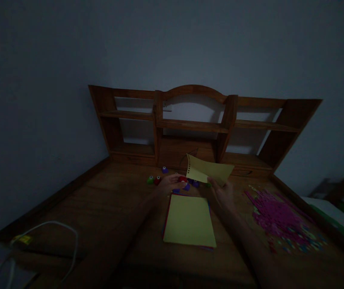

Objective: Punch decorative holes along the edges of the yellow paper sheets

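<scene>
- Near left: looped white cable (51,222).
- Left of centre: small green plastic piece (150,180) beside a small red one (158,180).
- Centre: left hand (168,184), thumb and fingers closed on a red plastic piece (183,180).
- Near centre: squared stack of yellow paper (190,220).
- Far centre: brown wooden shelf unit (193,127), partly blocked by the raised sheet.
- Right of centre: right hand (224,196), clamped on a yellow perforated paper sheet (209,169).
- Right: loose pile of pink strips (276,212).

Curved yellow sheet (203,167), left edge holed
</scene>
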Tool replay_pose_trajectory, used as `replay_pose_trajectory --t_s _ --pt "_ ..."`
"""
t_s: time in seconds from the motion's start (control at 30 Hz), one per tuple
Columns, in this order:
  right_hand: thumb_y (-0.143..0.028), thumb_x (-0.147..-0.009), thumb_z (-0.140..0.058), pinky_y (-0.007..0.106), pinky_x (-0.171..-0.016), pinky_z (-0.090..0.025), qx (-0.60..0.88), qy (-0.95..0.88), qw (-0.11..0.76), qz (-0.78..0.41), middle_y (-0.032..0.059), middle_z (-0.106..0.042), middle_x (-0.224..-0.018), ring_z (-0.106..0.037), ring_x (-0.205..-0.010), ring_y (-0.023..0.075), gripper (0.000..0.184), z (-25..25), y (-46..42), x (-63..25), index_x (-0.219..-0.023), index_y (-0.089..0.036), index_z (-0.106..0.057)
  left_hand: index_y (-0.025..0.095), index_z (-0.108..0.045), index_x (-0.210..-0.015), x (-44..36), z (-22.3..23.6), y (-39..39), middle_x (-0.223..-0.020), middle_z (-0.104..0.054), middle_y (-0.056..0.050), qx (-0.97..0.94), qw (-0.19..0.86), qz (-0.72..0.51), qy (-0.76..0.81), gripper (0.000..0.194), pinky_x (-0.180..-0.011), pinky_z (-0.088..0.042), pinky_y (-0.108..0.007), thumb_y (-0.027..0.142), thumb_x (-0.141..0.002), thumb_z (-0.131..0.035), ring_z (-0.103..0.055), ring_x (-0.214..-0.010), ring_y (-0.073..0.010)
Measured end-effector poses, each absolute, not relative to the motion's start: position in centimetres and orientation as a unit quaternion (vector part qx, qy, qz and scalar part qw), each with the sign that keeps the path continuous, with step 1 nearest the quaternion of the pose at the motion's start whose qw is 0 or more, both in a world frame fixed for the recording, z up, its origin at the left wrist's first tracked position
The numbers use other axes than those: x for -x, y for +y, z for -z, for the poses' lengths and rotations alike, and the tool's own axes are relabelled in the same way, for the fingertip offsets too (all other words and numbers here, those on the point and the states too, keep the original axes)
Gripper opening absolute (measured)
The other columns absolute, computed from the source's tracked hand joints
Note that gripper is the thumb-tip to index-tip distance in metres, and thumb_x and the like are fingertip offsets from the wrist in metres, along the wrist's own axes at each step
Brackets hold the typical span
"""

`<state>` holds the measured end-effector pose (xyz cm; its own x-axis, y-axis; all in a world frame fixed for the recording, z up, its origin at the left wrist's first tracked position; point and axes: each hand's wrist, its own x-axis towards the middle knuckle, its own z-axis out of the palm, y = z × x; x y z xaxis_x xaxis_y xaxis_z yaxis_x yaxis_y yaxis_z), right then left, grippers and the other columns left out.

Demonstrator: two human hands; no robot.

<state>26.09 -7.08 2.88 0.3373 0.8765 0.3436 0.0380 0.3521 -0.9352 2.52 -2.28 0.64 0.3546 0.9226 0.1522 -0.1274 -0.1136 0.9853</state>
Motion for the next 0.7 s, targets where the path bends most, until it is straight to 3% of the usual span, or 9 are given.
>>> replay_pose_trajectory --t_s 0.7 --pt "-0.042 -0.072 -0.075 0.038 -0.075 -0.056 0.484 -0.485 0.66 -0.307 0.0104 -0.076 -0.093 -0.071 -0.086 0.0275 0.03 -3.71 -7.43 -26.05 -0.087 -0.017 -0.072 0.014 -0.067 -0.112 -2.27 -1.41 -2.81 -0.115 -0.069 -0.013 -0.61 0.57 -0.445 0.324 0.051 -0.09 -0.05 -0.035 0.04 -0.071 -0.08 -0.065 -0.102 -0.0262"
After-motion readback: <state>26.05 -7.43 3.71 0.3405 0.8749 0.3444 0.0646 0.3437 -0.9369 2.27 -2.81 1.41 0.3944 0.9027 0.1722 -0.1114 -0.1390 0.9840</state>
